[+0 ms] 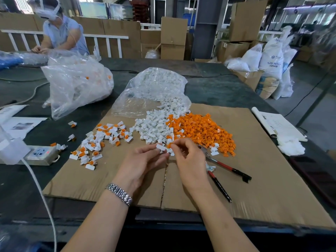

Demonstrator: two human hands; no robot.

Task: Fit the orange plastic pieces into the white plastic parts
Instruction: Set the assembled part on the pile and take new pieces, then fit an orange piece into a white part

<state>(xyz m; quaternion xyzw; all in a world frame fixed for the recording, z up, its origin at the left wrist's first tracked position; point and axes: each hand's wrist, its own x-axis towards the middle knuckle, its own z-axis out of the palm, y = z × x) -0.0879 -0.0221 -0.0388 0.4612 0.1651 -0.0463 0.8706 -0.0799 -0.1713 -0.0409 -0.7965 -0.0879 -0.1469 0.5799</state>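
- head view: left hand pinches a white plastic part at the fingertips, a small pale block with a flat tab; wrist carries a metal watch
- right hand has thumb and forefinger closed on an orange plastic piece, held against the white part; both sit just above the cardboard sheet, at the near edge of the piles
- heap of white parts spills from a clear bag; heap of orange pieces touches it on the right, small glossy orange bits, single shapes too small to tell
- fitted pieces, white with an orange cap showing, lie scattered to the left, a few off the cardboard on the dark table
- red-handled pliers lie just right of the right hand
- second clear bag far left holds mixed white and orange parts
- power strip with white cable at left edge; papers at right
- another person in a headset sits across the table; cardboard boxes and white sacks behind
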